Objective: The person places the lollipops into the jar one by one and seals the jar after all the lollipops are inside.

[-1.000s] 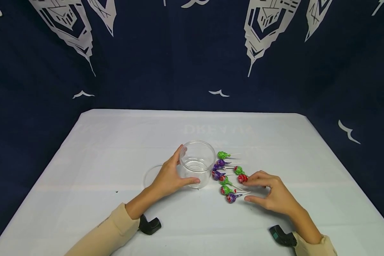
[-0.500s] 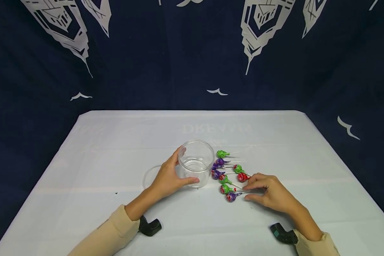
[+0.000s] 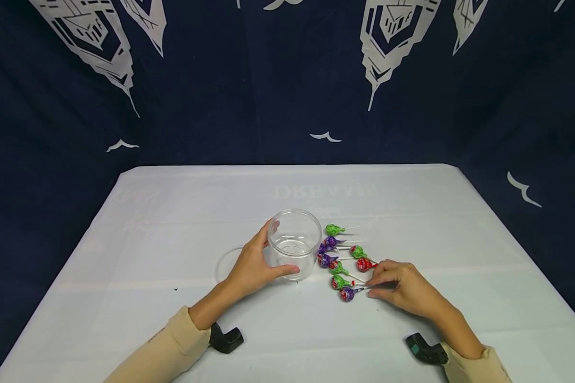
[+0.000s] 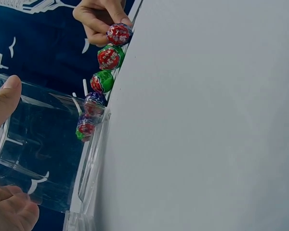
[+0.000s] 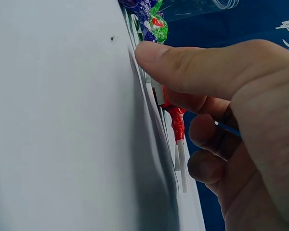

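Observation:
My left hand (image 3: 256,266) grips a clear, round plastic jar (image 3: 309,263), thumb at the near side and fingers round the far side. The jar stands upright, its mouth uncovered and nothing inside. Right of it my right hand (image 3: 404,287) pinches the stick of the nearest purple lollipop (image 3: 347,294) between thumb and forefinger. The stick's end is hidden by the fingers. A red lollipop (image 3: 364,265) and a green-and-red lollipop (image 3: 339,282) lie close to those fingertips. In the left wrist view the held purple lollipop (image 4: 119,34) shows its red printed top.
Several more green and purple lollipops lie in a loose column beside the jar, including a green lollipop (image 3: 334,230) at the far end. A clear round lid (image 3: 219,263) lies left of the jar. A dark patterned curtain (image 3: 249,90) hangs behind the white table (image 3: 172,213).
My right thumb and forefinger have closed on the purple lollipop's stick, and that lollipop has shifted slightly right. The left hand and jar have stayed in place.

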Demonstrator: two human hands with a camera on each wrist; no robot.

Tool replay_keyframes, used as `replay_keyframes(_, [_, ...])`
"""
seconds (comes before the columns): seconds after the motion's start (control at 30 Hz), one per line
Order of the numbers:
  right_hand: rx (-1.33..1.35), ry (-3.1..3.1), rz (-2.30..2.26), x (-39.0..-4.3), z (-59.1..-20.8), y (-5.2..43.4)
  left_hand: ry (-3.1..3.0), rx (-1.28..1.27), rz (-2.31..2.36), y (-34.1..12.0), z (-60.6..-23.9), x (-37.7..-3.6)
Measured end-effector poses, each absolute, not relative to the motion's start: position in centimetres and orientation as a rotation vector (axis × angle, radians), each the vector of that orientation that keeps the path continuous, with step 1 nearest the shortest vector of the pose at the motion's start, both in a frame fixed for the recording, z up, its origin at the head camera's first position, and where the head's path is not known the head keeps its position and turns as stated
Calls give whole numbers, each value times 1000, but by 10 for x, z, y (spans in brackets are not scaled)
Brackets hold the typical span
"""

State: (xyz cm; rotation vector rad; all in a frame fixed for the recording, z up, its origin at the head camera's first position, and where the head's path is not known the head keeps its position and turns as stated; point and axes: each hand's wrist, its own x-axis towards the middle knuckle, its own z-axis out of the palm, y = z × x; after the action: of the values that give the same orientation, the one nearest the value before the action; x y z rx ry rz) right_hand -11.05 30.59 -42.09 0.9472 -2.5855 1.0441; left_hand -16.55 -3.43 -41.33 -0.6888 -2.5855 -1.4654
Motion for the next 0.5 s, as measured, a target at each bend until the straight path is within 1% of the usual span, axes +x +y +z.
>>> replay_keyframes(0.5, [999, -2534, 1052, -113, -425, 306, -2578, -689, -1467, -34, -411, -164])
